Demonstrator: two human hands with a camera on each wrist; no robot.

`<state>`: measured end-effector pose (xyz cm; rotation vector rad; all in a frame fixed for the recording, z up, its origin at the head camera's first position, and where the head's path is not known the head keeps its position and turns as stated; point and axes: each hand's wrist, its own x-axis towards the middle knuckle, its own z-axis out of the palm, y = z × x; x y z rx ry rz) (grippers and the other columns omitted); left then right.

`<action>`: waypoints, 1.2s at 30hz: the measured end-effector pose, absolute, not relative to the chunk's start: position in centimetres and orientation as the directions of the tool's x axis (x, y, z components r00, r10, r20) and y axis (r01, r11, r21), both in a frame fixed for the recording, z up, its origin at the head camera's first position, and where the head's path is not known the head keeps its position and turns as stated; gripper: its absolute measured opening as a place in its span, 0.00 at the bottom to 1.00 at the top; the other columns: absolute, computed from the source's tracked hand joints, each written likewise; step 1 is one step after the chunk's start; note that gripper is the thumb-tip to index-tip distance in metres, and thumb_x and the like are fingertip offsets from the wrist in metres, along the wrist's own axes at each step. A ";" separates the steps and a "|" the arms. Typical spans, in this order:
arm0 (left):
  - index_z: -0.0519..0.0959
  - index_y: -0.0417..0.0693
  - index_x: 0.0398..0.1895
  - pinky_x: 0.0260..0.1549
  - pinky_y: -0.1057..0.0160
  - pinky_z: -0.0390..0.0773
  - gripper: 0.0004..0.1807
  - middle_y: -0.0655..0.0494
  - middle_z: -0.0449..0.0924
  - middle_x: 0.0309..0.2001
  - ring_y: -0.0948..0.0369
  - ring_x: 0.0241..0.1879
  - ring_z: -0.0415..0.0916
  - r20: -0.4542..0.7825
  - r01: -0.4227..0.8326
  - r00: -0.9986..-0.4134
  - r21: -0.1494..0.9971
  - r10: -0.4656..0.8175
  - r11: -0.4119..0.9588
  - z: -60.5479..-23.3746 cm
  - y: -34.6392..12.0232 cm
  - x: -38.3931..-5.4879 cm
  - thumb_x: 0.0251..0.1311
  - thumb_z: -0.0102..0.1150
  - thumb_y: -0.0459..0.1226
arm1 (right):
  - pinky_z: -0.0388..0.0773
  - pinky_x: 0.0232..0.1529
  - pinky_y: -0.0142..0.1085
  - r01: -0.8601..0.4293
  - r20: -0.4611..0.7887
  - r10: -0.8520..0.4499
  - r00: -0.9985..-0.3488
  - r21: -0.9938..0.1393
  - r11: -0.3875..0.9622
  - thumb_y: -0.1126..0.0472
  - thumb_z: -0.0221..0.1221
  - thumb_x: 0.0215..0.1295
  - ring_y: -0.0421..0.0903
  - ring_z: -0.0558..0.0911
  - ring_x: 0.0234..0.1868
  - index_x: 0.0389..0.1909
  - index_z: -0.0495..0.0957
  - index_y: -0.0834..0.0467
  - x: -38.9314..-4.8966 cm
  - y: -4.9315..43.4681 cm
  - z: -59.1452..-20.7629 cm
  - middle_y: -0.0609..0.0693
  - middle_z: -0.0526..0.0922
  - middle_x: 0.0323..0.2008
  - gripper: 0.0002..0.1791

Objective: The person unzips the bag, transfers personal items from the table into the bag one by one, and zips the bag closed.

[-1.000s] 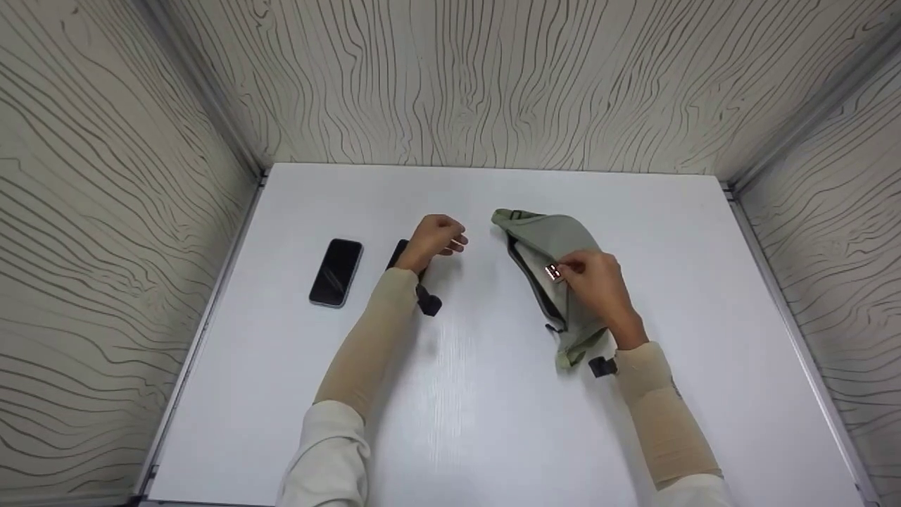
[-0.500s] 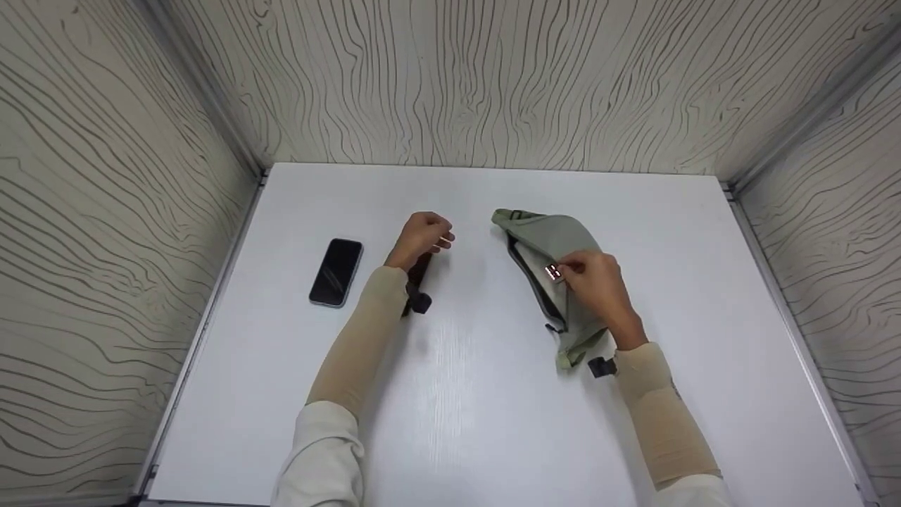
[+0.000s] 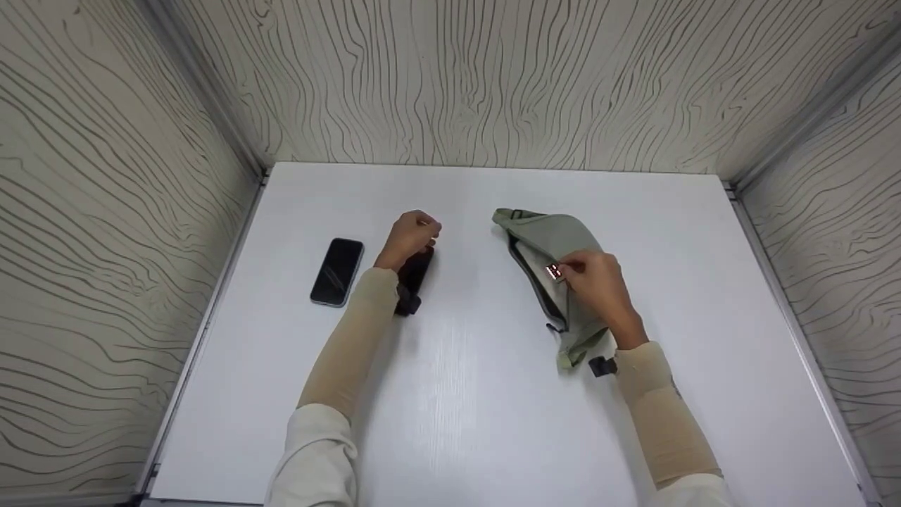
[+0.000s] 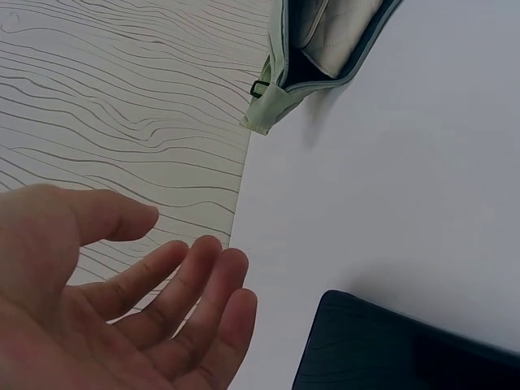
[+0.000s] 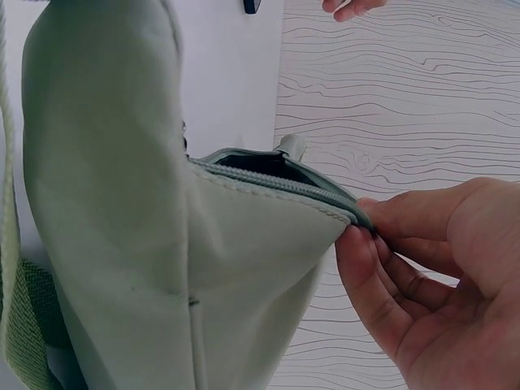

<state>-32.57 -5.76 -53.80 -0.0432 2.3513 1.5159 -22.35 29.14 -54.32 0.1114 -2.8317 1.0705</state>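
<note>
On my feed the right hand [image 3: 597, 282] is clamped on the soft green pouch [image 3: 563, 232], its thumb and fingers pinching the rim at one corner of the zipped mouth. I have the pouch lying on the right half of the table, its matte fabric tapering toward both ends, the mouth gaping toward the left hand [image 3: 412, 234]. The right wrist view shows me the ribbed teeth of the zipper [image 5: 276, 183], puckered stitching beneath it and a coarsely woven strap [image 5: 32, 309]; from the left wrist I get the pale, creased lining [image 4: 345, 41] and a small dark buckle [image 4: 258, 88].

The left hand hangs palm partly turned, thumb well apart from its loosely bent fingers, around nothing but air. Near it lies a dark slab [image 3: 419, 271], flat and glossy with a rounded corner, partly hidden from me by the wrist. Farther left I see a black-screened phone [image 3: 338, 272] with a pale rim, its glass catching a streak of light.

The table [image 3: 450, 394] is smooth, white and faintly reflective, backed by a wall [image 3: 450, 84] patterned with wavy, wood-like lines. Tight beige bands [image 3: 348, 345] wrap both forearms below loose, cream sleeves [image 3: 317, 451].
</note>
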 end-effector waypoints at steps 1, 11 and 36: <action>0.78 0.38 0.59 0.57 0.50 0.83 0.20 0.43 0.83 0.54 0.45 0.57 0.84 -0.303 -0.207 -0.940 0.871 0.155 0.447 -53.8 -5.9 -32.6 0.74 0.56 0.44 | 0.82 0.42 0.47 -0.108 0.131 -0.029 -0.991 -0.654 0.749 0.68 0.64 0.71 0.55 0.87 0.41 0.45 0.90 0.65 -22.3 29.1 -54.3 0.62 0.91 0.41 0.08; 0.77 0.40 0.59 0.58 0.48 0.80 0.21 0.43 0.81 0.58 0.47 0.56 0.80 -0.272 -0.149 -0.953 0.806 0.135 0.574 -54.4 -6.6 -32.5 0.73 0.57 0.46 | 0.81 0.40 0.43 -0.101 0.133 -0.018 -0.991 -0.646 0.757 0.68 0.65 0.71 0.54 0.87 0.40 0.44 0.90 0.65 -22.5 29.3 -54.6 0.60 0.91 0.41 0.08; 0.73 0.34 0.68 0.63 0.46 0.78 0.29 0.37 0.77 0.63 0.44 0.61 0.78 -0.221 -0.088 -0.970 0.697 0.096 0.712 -55.6 -8.3 -32.0 0.71 0.59 0.45 | 0.82 0.40 0.44 -0.108 0.126 -0.033 -0.992 -0.659 0.745 0.66 0.65 0.72 0.54 0.87 0.41 0.46 0.90 0.65 -22.4 29.3 -54.5 0.60 0.91 0.42 0.09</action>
